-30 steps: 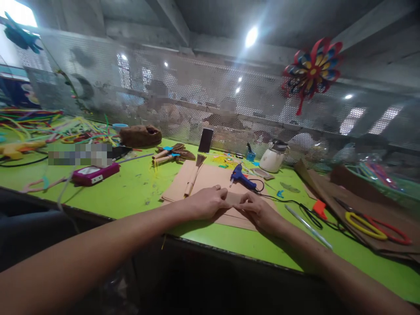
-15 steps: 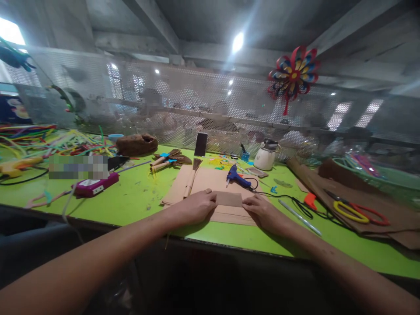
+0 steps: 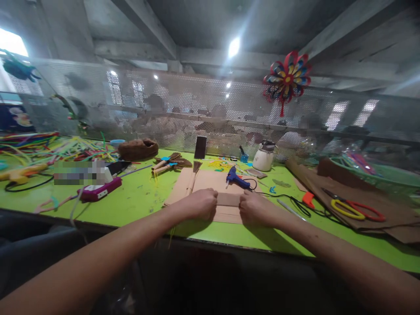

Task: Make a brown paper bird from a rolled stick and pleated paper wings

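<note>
Both hands have drawn apart since one second ago, when their fingertips nearly met; now each sits at one end of a brown strip (image 3: 229,199), which lies just below the centre of the frame. The left hand (image 3: 202,204) has its fingers curled tight on the strip's left end, and the right hand (image 3: 257,207) is clamped the same way on the right end, both thumbs mostly hidden. Under them are tan paper sheets (image 3: 210,177), near the front edge of the green counter (image 3: 138,194). Just above the strip, a blue glue gun (image 3: 236,178) rests on the sheets, its black cord trailing right. Left of it, a rolled-paper piece with a bristly tip (image 3: 193,178) points toward the top of the frame.

Farther up, left of centre, lie rolled pieces with blue bands (image 3: 169,163), then a brown pouch (image 3: 138,149). A phone (image 3: 200,147) stands upright near the centre, and a white jug (image 3: 264,157) stands right of it. At the right of the frame, scissors (image 3: 357,211) with yellow and red handles lie on brown paper (image 3: 390,223), beside an orange piece (image 3: 308,200). At the left are a magenta power strip (image 3: 101,189) and a heap of coloured strips (image 3: 78,146). A petalled ornament (image 3: 288,79) hangs at the upper right.
</note>
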Tool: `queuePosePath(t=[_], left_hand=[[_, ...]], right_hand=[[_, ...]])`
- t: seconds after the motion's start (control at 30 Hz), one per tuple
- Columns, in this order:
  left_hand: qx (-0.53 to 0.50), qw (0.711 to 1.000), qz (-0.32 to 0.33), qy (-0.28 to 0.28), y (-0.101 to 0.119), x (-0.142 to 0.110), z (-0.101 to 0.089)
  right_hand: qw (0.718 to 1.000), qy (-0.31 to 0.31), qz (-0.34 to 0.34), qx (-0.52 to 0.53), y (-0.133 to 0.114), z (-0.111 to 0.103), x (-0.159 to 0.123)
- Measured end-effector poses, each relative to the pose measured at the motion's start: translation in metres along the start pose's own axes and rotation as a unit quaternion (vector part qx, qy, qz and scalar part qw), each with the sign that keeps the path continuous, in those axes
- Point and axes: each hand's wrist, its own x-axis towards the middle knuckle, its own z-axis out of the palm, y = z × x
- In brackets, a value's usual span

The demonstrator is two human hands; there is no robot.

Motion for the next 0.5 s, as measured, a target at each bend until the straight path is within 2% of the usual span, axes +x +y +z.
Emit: queuePosePath(t=[0.13, 0.3, 0.4, 0.5], left_hand=[[0.079, 0.997, 0.005, 0.010, 0.006, 0.024, 0.008], [0.085, 0.996, 0.038, 0.012, 0.011, 0.037, 0.018], [0.065, 0.998, 0.022, 0.014, 0.008, 0.036, 0.004], [-0.008, 1.000, 0.026, 0.005, 0.004, 0.035, -0.029]], right_hand=[[1.000, -0.006, 0.009, -0.017, -0.009, 0.002, 0.017], [1.000, 0.003, 0.026, 0.004, -0.011, -0.003, 0.016], [0.999, 0.009, 0.041, 0.032, -0.005, -0.023, 0.010], [0.995, 0.014, 0.032, 0.089, 0.006, -0.055, 0.004]])
